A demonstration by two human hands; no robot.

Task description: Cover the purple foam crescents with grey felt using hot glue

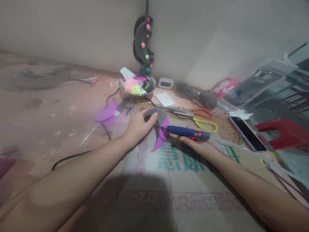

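My left hand (pixel 140 125) pinches a crescent moon cutout (pixel 162 132), whose upper part is covered in grey yarn and whose lower part is bare purple. My right hand (pixel 190 141) is wrapped round a blue glue gun (pixel 185 131) with a clear glue stick (pixel 231 145) trailing from its back. The gun's nozzle meets, or nearly meets, the purple part beside the yarn's edge. A small red light shows on the gun's underside. Grey yarn (pixel 209 99) lies in a tangled heap farther back.
Cardboard (pixel 149 180) covers the work surface. Behind are scissors (pixel 205 119) with orange and yellow handles and a metal bowl (pixel 135 94) of scraps. Purple cutouts (pixel 107 112) lie left, a phone (pixel 247 133) right. A grey crescent ornament with pompoms (pixel 143 42) stands against the wall. Black cord (pixel 70 157) crosses the table.
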